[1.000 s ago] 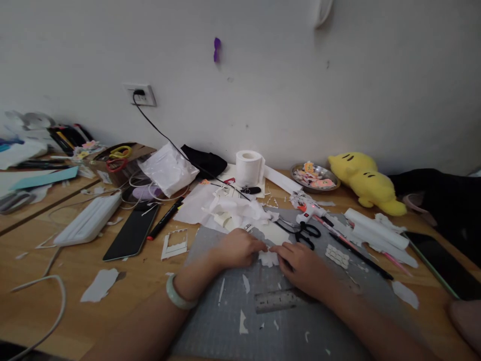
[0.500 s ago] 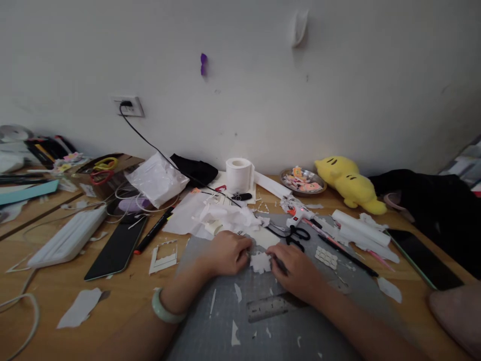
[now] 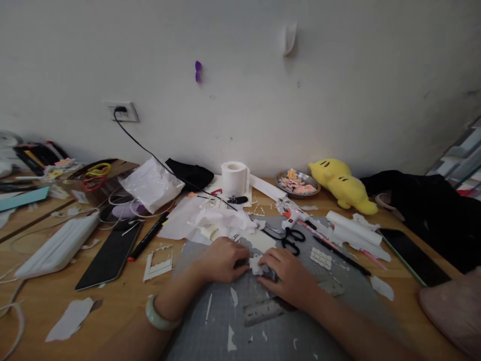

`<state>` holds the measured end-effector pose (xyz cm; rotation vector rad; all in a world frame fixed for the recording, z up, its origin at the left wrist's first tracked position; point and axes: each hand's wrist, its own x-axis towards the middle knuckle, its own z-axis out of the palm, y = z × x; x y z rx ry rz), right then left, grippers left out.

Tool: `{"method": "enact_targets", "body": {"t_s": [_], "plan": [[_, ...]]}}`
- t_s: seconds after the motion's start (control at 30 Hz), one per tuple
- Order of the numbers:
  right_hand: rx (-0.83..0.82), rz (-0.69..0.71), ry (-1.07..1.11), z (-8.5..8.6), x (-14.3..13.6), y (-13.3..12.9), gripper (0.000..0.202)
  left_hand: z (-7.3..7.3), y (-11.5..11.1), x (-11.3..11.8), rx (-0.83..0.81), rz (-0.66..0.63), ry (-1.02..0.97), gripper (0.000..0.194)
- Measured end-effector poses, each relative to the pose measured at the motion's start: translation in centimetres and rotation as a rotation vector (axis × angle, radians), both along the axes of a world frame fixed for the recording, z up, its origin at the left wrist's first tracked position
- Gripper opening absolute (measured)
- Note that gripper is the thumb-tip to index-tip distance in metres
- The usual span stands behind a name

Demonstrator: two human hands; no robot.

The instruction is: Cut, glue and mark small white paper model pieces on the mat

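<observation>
A small white cut-out piece (image 3: 256, 265) with a jagged edge is between my two hands, above the grey cutting mat (image 3: 210, 331). My left hand (image 3: 224, 260) has its fingers closed at the piece's left edge. From the right, my right hand (image 3: 282, 273) holds the same piece, its fingers curled over the top and side. A metal ruler (image 3: 259, 312) lies on the mat just below my hands, partly under my right forearm. White paper scraps are scattered around it.
Black-handled scissors (image 3: 293, 241) and a glue gun (image 3: 294, 218) lie beyond my right hand. Farther back are a paper roll (image 3: 233, 179), a metal bowl (image 3: 296, 184) and a yellow plush toy (image 3: 341, 185). A dark phone (image 3: 110, 255) and marker (image 3: 148, 238) lie left.
My right hand's fingers have moved over the white piece, covering more of it. The whole view has shifted slightly, with objects now a little further left and mostly lower.
</observation>
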<state>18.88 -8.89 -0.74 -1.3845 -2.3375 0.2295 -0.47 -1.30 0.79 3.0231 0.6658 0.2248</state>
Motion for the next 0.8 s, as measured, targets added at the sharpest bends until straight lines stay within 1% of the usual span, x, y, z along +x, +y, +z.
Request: {"method": "enact_targets", "body": {"t_s": [0.2, 0.4, 0.5, 0.57, 0.63, 0.67, 0.73, 0.8], "plan": [[-0.015, -0.085, 0.091, 0.2, 0.0, -0.2, 0.017, -0.2, -0.4, 0.6, 0.036, 0.020, -0.037, 0.033], [0.052, -0.180, 0.157, 0.0, -0.3, -0.1, 0.005, -0.7, -1.4, 1.5, 0.034, 0.066, -0.092, 0.035], [0.067, -0.210, 0.199, -0.1, -0.3, 0.0, 0.006, -0.6, -1.7, 1.7, 0.003, 0.110, -0.126, 0.036], [0.053, -0.254, 0.246, -0.2, -0.2, 0.2, 0.009, -0.5, -1.7, 1.6, -0.031, 0.151, -0.157, 0.038], [0.004, -0.332, 0.340, -0.4, -0.1, 0.4, 0.013, -0.4, -1.8, 1.6, -0.078, 0.202, -0.198, 0.039], [-0.031, -0.379, 0.421, -0.4, -0.1, 0.5, 0.015, -0.4, -1.8, 1.6, -0.109, 0.231, -0.223, 0.040], [-0.127, -0.469, 0.665, -0.5, 0.0, 0.7, 0.022, -0.4, -1.8, 1.6, -0.187, 0.295, -0.279, 0.041], [-0.215, -0.532, 0.893, -0.5, -0.1, 1.0, 0.028, -0.5, -1.9, 1.9, -0.290, 0.371, -0.345, 0.041]]}}
